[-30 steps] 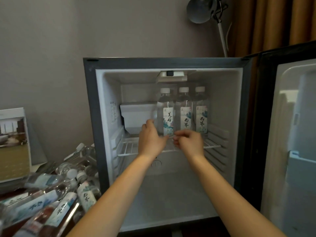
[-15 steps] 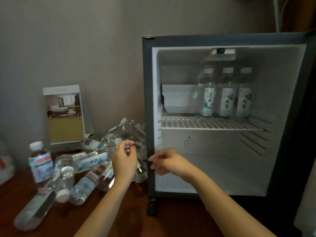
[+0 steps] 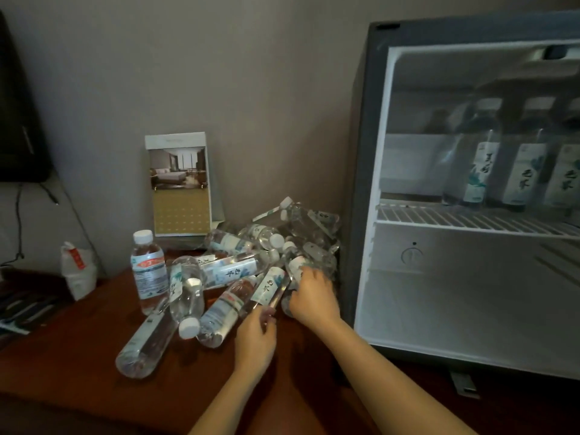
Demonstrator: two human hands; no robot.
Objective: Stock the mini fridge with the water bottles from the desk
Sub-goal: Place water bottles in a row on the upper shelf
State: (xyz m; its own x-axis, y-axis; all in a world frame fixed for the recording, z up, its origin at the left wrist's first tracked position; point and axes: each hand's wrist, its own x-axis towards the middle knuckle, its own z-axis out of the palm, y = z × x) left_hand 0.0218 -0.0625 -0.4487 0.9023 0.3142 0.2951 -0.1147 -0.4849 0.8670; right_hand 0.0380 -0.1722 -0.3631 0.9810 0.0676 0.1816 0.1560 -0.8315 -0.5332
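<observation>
You're in dim, warm light. Brightest patch: the white fridge (image 3: 470, 293) interior, right of frame. Inside, the bottles (image 3: 483, 158) smear with motion blur. The desk (image 3: 78, 356) at lower left sinks into shadow. Wide lens bends your frame edges.

On the desk (image 3: 78, 346) beside the open fridge (image 3: 364, 152), the left hand (image 3: 255, 339) and right hand (image 3: 314, 298) touch lying bottles (image 3: 226, 271).

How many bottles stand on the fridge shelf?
3, in a row on the wire shelf: left bottle, middle bottle, right bottle at the frame edge; more may be hidden beyond.
</observation>
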